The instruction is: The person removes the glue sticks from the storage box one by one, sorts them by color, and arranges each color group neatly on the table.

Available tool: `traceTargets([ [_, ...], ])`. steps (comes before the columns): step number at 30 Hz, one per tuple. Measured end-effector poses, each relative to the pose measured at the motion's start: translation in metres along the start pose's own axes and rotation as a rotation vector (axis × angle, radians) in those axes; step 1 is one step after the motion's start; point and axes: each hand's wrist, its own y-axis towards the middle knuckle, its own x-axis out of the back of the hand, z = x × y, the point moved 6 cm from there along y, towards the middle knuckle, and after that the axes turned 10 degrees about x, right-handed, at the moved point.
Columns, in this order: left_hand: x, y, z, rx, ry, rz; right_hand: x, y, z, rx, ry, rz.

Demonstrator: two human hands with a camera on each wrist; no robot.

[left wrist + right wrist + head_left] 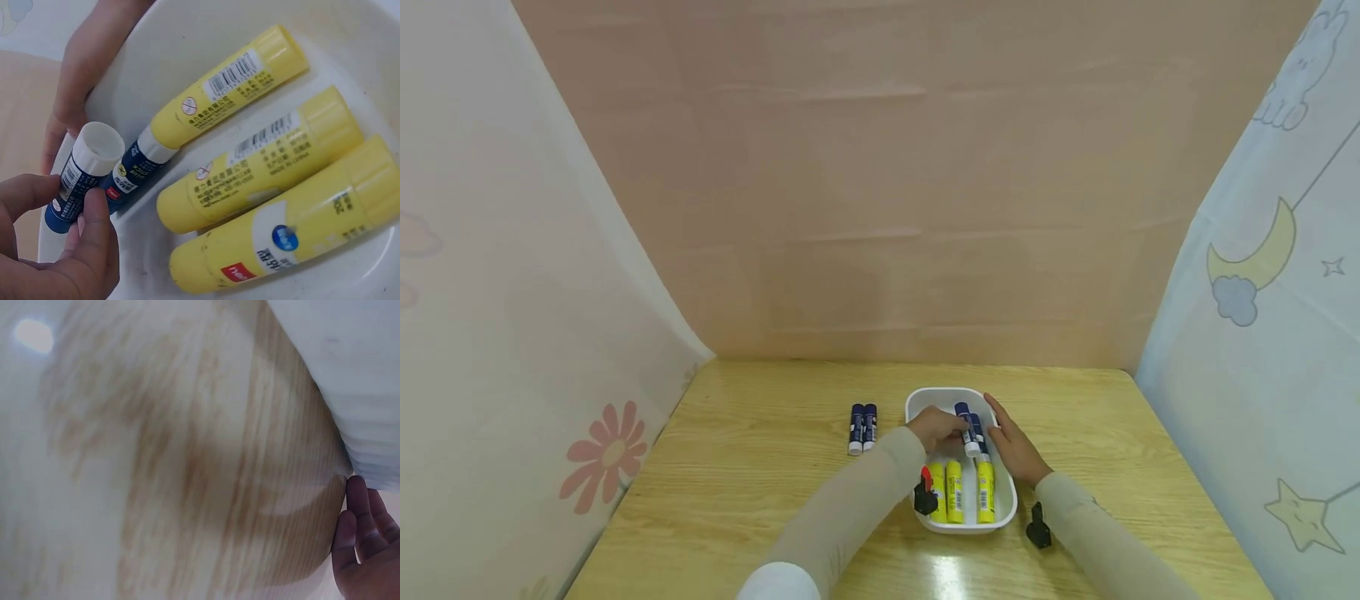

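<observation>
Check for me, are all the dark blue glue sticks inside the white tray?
No, two dark blue glue sticks lie side by side on the wooden table, left of the white tray.

Reaching forward and inward with beige-sleeved left arm (853, 504) and beige-sleeved right arm (1108, 533). Pinching with bare left hand (936, 427), thumb against bent fingers, turned rightward. Extending bare right hand (1019, 450) forward-left, fingers nearly straight, thumb spread apart.
</observation>
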Motion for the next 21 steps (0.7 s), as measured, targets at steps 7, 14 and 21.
traceTargets([
  [7, 0.0, -0.003, -0.011, -0.075, -0.096, 0.158, 0.002, -0.001, 0.002, 0.025, 0.009, -0.007],
  [14, 0.02, -0.008, -0.026, -0.114, -0.129, 0.243, 0.005, 0.0, 0.004, -0.006, 0.022, 0.004],
  [21, 0.053, -0.012, -0.03, -0.129, -0.145, 0.243, 0.004, 0.001, 0.001, -0.029, 0.015, 0.012],
])
